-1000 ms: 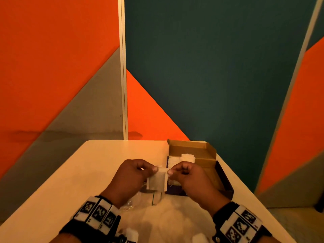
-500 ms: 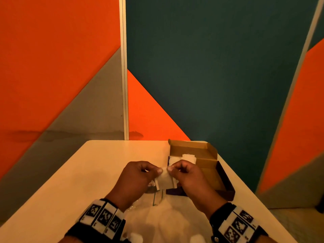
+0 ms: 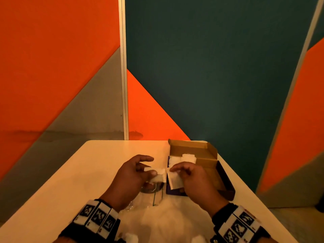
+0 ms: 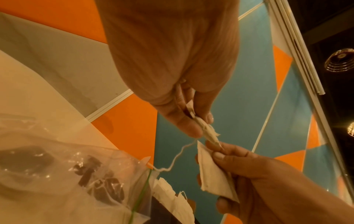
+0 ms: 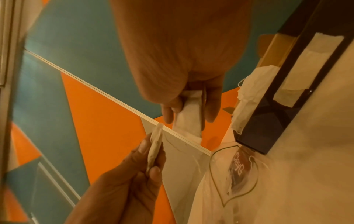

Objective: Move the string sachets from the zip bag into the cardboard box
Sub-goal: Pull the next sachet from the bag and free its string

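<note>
Each hand holds one white string sachet above the table, just left of the cardboard box [image 3: 206, 155]. My left hand [image 3: 140, 170] pinches a sachet [image 3: 160, 175] between thumb and fingers; its string [image 4: 178, 156] dangles down. My right hand [image 3: 185, 172] grips a second sachet [image 3: 175, 179] at its top edge. The two sachets are apart by a small gap. The clear zip bag [image 3: 154, 199] lies flat under the hands, its green-lined mouth toward the box. Several white sachets [image 3: 184, 158] lie in the box's near left corner.
The open box has a brown flap [image 3: 191, 147] standing at the back and a dark outer wall [image 3: 226, 183]. The pale table [image 3: 73, 181] ends at coloured wall panels close behind. More white sachets [image 3: 130, 236] show at the lower edge.
One second ago both hands pinched what looked like one white piece together. Now the hands have drawn apart, each keeping a separate sachet, and the left fingers have spread.
</note>
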The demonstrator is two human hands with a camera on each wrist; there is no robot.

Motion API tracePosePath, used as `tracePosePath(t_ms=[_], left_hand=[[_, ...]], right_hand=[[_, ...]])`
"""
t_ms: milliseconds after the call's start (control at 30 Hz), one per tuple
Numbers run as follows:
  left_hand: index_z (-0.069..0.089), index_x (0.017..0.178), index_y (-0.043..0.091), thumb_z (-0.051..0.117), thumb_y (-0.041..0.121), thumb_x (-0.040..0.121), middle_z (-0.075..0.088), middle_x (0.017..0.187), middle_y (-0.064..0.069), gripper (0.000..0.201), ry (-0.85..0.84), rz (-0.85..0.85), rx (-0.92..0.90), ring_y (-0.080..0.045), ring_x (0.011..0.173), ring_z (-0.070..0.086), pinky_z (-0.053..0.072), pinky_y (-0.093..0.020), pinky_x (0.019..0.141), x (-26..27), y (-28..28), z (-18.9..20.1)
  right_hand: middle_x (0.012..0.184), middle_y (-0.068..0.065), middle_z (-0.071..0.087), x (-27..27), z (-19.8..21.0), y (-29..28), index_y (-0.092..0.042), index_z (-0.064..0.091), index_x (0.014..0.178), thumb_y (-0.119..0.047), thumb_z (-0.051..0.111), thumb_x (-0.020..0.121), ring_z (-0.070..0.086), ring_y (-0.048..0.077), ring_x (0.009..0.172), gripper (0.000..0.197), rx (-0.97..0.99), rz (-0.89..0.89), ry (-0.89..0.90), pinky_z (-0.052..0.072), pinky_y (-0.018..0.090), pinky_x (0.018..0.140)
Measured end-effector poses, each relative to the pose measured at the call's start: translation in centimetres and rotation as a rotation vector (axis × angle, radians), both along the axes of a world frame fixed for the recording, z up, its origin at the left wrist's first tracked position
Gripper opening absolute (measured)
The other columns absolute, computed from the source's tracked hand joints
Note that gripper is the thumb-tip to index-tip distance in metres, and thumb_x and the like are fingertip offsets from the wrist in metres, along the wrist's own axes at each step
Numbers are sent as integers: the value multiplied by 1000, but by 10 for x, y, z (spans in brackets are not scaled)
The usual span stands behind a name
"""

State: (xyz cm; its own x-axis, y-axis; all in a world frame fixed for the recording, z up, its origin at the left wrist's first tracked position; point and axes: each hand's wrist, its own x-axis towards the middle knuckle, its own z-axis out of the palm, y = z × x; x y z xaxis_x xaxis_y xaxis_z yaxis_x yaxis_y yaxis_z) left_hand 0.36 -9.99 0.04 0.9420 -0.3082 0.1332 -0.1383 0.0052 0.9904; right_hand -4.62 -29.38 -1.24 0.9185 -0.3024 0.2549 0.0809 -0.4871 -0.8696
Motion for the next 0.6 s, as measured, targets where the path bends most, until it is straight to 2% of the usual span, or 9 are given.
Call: tracePosePath(t_ms=[133,233,333,400,433,500,533,600], left_hand=[[68,111,14,72,-7,83,68,101,-27,35,11,-48,-14,-34,69,70,57,-29,55,-2,-4,4],[70,105,3,68,-12,83,68,96,-24,27,38,-105,-15,-27,63,71,57,-28,55,-3,-3,4],[72,105,2,63,-16,85,67,100,-23,29,46,-165,19,-28,74,73,60,-34,65,0,1,-1],[71,111,6,60,-20,85,66,110,-25,39,45,-190,36,-38,89,72,62,-46,75,2,2,-4],[70,114,9,58,-22,85,65,113,-25,44,40,-198,44,-42,96,70,61,-51,79,3,2,-5],[66,119,13,56,-23,85,66,114,-23,50,18,-208,74,-44,102,67,59,-55,83,2,0,-4],[65,120,14,56,-22,85,66,114,-22,52,6,-211,91,-45,102,67,58,-57,83,1,0,-4],[66,118,16,58,-21,83,66,110,-23,52,-13,-213,112,-48,100,66,58,-60,82,0,-2,-3]], right_hand=[[101,-19,68,1,0,3,-33,78,94,-14,54,102,62,6,93,32,-13,96,71,62,31,82],[105,-17,72,0,0,0,-31,81,96,-15,57,101,65,7,97,30,52,135,77,60,36,90],[102,-20,71,-3,3,-5,-34,81,86,-14,57,99,64,8,100,34,108,149,89,57,31,91],[99,-17,75,-2,2,-6,-33,82,90,-22,65,95,68,9,98,20,87,187,83,59,31,90],[98,-15,77,-3,3,-4,-33,81,96,-31,72,89,71,9,96,12,57,205,90,60,34,89],[98,-14,78,-2,-1,-1,-34,79,105,-45,80,77,74,9,92,31,-23,234,101,62,40,86],[97,-12,78,-2,-1,1,-34,79,106,-45,81,75,75,11,89,33,-25,232,96,62,42,83],[91,-8,79,1,-1,2,-32,80,99,-39,78,83,75,16,83,18,-15,191,53,63,45,79]])
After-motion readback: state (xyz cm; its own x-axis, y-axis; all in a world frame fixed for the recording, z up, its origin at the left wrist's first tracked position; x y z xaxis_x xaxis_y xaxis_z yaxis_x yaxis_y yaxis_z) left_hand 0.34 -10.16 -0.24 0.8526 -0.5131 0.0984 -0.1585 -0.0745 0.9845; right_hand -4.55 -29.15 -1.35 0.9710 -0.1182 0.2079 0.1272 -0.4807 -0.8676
